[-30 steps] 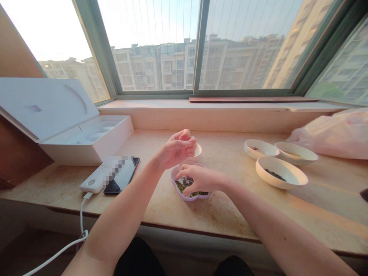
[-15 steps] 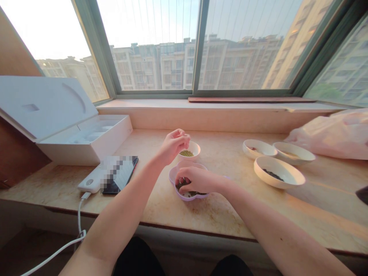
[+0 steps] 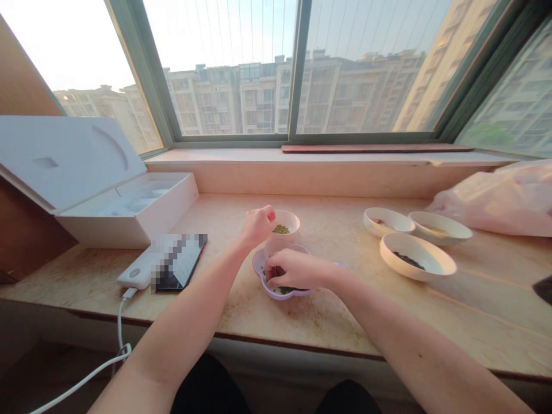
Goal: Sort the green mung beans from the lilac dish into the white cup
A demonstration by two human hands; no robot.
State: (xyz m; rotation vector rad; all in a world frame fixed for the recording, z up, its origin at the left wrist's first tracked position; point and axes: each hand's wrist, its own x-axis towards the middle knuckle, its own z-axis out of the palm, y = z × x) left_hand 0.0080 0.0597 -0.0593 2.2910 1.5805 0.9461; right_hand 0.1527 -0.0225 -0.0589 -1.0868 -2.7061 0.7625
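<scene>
While the purple bowl (image 3: 282,296) was being reached into by the right hand (image 3: 295,268), its thumb and fingers were bent down among the green grains (image 3: 288,290); whether any were pinched in that grip could not be told. The left hand (image 3: 257,223) was held beyond the purple bowl and slightly to its left, with the fingers curled closed at the rim of a small white bowl (image 3: 294,222); anything enclosed by that grip was hidden. More grains were held in the small white bowl, which was set directly behind the purple bowl with hardly any gap.

Between the purple bowl and the front edge (image 3: 302,348) of the surface (image 3: 345,325), a modest strip was left. To its right, a wide stretch was left before the dark-filled bowl (image 3: 434,261), behind which two more white bowls (image 3: 382,230) were grouped. Well to its left, a phone (image 3: 183,270) and a power bank (image 3: 135,274) were laid, and an open white box (image 3: 164,213) was placed farther back.
</scene>
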